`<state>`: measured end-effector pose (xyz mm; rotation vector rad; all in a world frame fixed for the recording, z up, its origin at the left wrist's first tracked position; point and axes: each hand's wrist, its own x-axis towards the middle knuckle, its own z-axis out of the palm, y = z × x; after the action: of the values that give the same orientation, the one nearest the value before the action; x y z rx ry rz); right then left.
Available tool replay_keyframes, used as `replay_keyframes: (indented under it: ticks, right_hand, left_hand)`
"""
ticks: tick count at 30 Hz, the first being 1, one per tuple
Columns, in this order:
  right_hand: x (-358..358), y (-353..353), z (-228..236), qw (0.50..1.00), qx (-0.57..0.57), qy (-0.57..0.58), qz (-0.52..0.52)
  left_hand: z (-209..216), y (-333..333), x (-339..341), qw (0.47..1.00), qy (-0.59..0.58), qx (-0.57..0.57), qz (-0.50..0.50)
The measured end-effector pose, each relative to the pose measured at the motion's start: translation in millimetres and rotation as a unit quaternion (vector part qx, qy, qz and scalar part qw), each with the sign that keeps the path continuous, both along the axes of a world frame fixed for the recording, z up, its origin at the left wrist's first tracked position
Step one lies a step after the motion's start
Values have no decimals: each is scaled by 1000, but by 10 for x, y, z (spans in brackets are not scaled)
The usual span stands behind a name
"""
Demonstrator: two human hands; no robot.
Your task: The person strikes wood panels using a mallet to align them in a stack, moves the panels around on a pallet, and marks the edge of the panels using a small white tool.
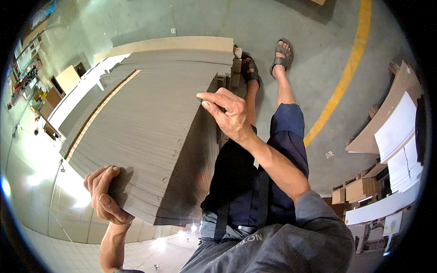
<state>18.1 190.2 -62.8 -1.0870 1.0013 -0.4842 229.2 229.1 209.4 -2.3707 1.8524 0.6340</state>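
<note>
A tall stack of thin grey cardboard sheets [145,118] fills the left middle, its many layered edges facing up at me. My left hand [104,193] is at the stack's near left edge, fingers curled and thumb bent in against the sheets there, casting a shadow on them. Beside the stack's right edge my right hand [225,111] makes a pinch, thumb and index fingertips close together. Anything thin between those two tips is too small to make out. A brown-edged strip [102,113] runs across the layers on the left.
A pale board [173,44] lines the stack's far side. My sandalled feet [283,52] stand right of it on the grey floor. Beyond them curves a yellow floor line [339,93]. White sheets [397,127] and cardboard boxes [362,189] are piled at the right.
</note>
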Motion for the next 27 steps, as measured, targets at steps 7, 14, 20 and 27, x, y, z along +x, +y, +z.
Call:
replay_keyframes:
  ticks: [7, 14, 20, 27]
  right_hand:
    - [-23, -28, -1186, 985, 24, 173, 7]
    - [42, -70, -1087, 984, 61, 146, 78]
    - [18, -256, -639, 987, 124, 16, 103]
    - [106, -138, -1021, 988, 130, 79, 34]
  left_hand:
    - [11, -57, 36, 1000, 0, 19, -13]
    - [28, -53, 45, 1000, 0, 31, -3]
    - [30, -66, 42, 999, -6, 34, 1]
    - [29, -97, 29, 999, -2, 44, 0]
